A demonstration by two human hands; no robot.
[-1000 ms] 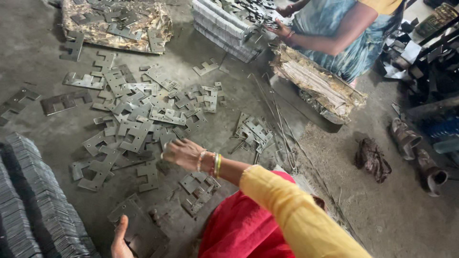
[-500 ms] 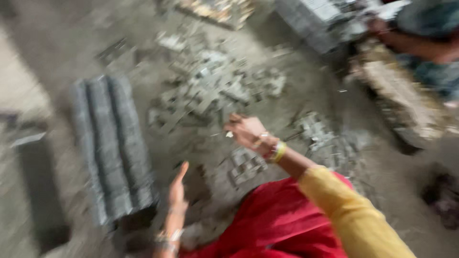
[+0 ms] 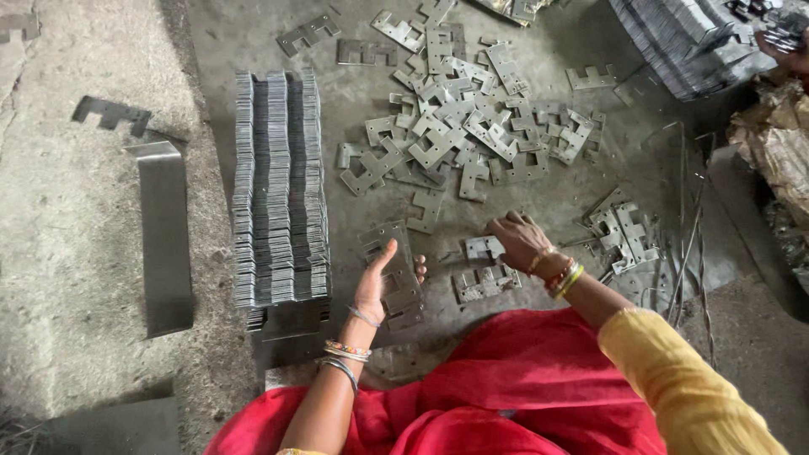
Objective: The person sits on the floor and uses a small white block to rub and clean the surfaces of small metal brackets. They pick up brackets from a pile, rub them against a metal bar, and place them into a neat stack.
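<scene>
My left hand (image 3: 377, 285) rests on edge, fingers apart, against a small stack of flat grey metal plates (image 3: 396, 278) on the floor. Just to its left stands a long, tall row of stacked notched plates (image 3: 280, 185). My right hand (image 3: 521, 241) reaches forward, palm down, with its fingertips on a loose notched plate (image 3: 482, 248). More small stacks (image 3: 486, 283) lie between my hands. A scattered heap of loose plates (image 3: 472, 126) spreads beyond them. Bangles circle both wrists, and red cloth (image 3: 506, 388) covers my lap.
A long flat metal strip (image 3: 164, 240) and a lone notched plate (image 3: 109, 112) lie at the left. Thin metal wires (image 3: 687, 244) lie at the right beside another plate cluster (image 3: 625, 236). A further plate stack (image 3: 674, 34) and a person's hand (image 3: 788, 50) sit at top right.
The view has swung left and steadied. My left hand has moved forward to the small stack of plates. My right hand has dropped onto a loose plate.
</scene>
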